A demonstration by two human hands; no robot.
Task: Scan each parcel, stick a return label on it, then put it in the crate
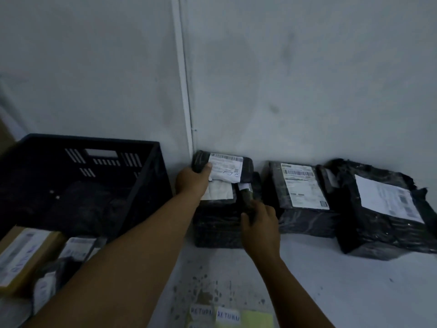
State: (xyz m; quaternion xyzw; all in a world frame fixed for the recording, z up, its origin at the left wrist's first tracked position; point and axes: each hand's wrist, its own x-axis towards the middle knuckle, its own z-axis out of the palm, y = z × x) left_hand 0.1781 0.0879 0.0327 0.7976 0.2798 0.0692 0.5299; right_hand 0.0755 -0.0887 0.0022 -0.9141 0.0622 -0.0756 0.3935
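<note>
Grey wall and speckled pale floor (307, 280) (dim) surround my left hand (192, 183) gripping a small parcel (223, 168); my right hand (259, 224) clasps a scanner (246, 197) beside it.

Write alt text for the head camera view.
The left hand grips a small black parcel atop a stack by the wall while the right hand aims a dark scanner at it; a black crate stands left.

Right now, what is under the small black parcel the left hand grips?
The small black parcel sits on a larger black-wrapped parcel, whose white label shows partly. The left hand and the small parcel hide the rest of its top.
</note>
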